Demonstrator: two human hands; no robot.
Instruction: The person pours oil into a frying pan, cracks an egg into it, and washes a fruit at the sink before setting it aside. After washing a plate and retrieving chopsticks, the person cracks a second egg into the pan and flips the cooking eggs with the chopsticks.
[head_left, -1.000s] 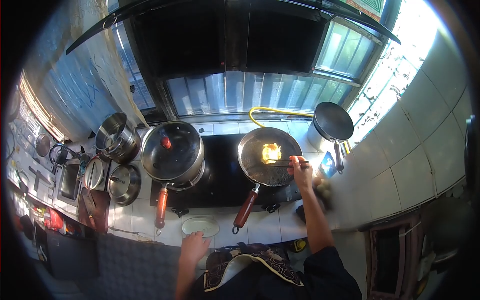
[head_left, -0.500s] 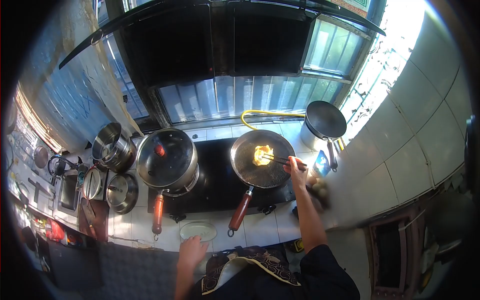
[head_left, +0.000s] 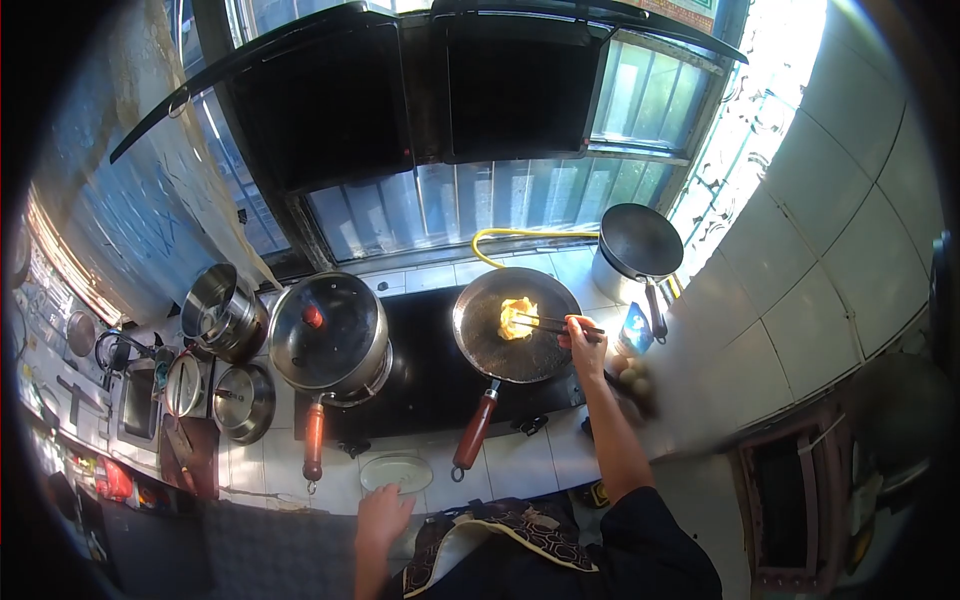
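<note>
My right hand [head_left: 583,348] is closed around a pair of dark chopsticks [head_left: 550,324] above the frying pan's right side. Their tips touch a crumpled yellow piece of what looks like fried egg [head_left: 516,319], sitting in the middle of the frying pan [head_left: 480,345]. The pan rests on the black stove [head_left: 420,345], its wooden handle [head_left: 475,430] pointing towards me. Down at the counter's front edge, my left hand [head_left: 384,517] has its fingers stretched out beside a small pale oval plate [head_left: 397,473]; whether they touch the plate is unclear.
On the left burner stands a lidded pan [head_left: 328,330], its wooden handle [head_left: 314,440] projecting over the counter edge. Further left are a steel pot [head_left: 222,310], a round steel lid [head_left: 243,402] and a sink [head_left: 138,400]. A small dark pan [head_left: 641,242] and eggs [head_left: 633,376] stand right.
The view has shifted slightly, so most things appear a little lower and further left. My right hand still holds the chopsticks at the egg, and my left hand stays by the plate.
</note>
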